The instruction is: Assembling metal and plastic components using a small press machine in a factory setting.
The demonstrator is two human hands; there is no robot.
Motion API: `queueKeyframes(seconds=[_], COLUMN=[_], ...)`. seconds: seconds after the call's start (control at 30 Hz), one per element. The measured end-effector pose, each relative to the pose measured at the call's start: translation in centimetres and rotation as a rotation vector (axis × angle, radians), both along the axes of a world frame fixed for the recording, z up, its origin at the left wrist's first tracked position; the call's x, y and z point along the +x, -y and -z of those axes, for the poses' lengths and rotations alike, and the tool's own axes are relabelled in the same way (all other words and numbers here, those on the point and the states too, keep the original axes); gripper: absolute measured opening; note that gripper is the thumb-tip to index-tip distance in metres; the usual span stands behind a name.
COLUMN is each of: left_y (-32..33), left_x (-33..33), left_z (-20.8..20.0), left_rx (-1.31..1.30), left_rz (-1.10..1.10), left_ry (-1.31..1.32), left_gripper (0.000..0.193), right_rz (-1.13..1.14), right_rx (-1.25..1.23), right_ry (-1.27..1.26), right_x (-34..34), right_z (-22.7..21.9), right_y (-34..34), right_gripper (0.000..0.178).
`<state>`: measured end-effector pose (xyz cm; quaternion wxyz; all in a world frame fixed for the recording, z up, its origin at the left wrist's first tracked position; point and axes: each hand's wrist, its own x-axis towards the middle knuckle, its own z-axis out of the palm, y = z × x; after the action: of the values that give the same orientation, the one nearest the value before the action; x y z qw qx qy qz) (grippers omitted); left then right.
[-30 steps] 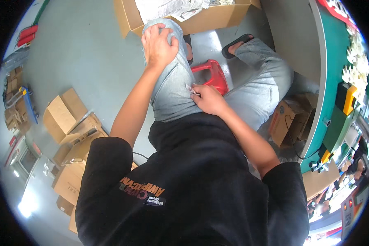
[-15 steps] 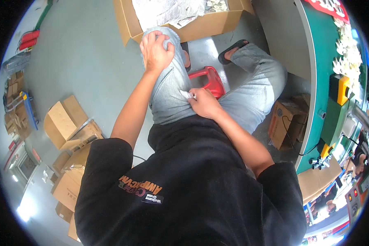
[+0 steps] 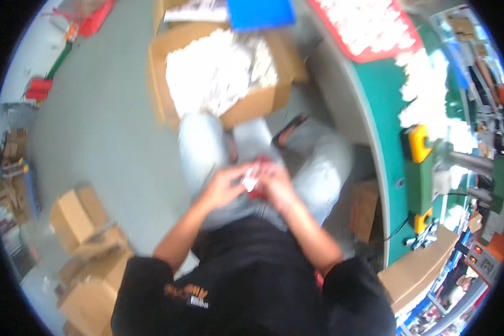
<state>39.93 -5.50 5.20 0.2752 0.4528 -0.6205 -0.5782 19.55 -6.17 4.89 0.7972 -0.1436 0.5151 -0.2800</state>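
Note:
My left hand (image 3: 225, 186) and my right hand (image 3: 275, 182) meet over my lap, in front of my thighs. Between their fingers is a small white piece (image 3: 250, 181), soft or crumpled in look and too smeared by motion to name its kind. The fingers of both hands are drawn together around it, though their tips are blurred. Behind my hands, partly covered by them, shows a red stool (image 3: 257, 194) between my legs.
Beyond my knees stands an open cardboard box (image 3: 252, 106) heaped with white pieces. On the right runs a green-topped bench (image 3: 369, 106) bearing a red tray (image 3: 350, 53), loose white pieces (image 3: 425, 95) and a green-and-yellow device (image 3: 417, 185). Cardboard boxes (image 3: 89, 252) lie at the left.
My left hand has left my knee and joined the right over my lap. The white piece has come off my thigh between both hands. My view has tilted up, showing more of the box.

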Motion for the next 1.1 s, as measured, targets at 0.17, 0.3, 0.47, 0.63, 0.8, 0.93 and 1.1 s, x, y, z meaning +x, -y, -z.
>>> queueKeyframes(seconds=[0.17,0.3,0.47,0.63,0.8,0.93,1.1], left_y=[-1.0,0.2,1.6,0.9,1.8,2.3,3.7], left_x=[-1.5,-3.7,-5.5,-4.0,-3.1,-1.8,-0.6], left_z=[3.2,0.2,-0.6,2.2,0.2,-0.2,-1.2], left_rx=[-0.233,-0.228,0.062,0.304,0.239,0.168,-0.327], left_rz=[-0.254,-0.322,-0.245,-0.262,-0.289,-0.299,-0.179], left_ry=[0.175,0.276,0.231,-0.207,0.002,0.122,0.249], left_gripper=[0.027,0.019,0.023,0.031,0.022,0.008,0.008], right_rz=[-0.069,-0.115,-0.121,0.181,-0.007,-0.083,0.001], right_rx=[-0.407,-0.463,-0.606,-0.453,-0.533,-0.556,-0.466], right_ry=[-0.230,-0.195,-0.375,-0.348,-0.431,-0.351,-0.233], right_x=[-0.4,-1.5,-1.4,-0.1,-0.6,0.1,1.6], right_z=[1.6,1.7,3.5,3.4,3.7,1.0,0.3], right_y=[-3.3,-3.0,-2.2,-0.9,-0.7,-0.4,1.0], right_gripper=[0.033,0.041,0.033,0.016,0.018,0.026,0.017])
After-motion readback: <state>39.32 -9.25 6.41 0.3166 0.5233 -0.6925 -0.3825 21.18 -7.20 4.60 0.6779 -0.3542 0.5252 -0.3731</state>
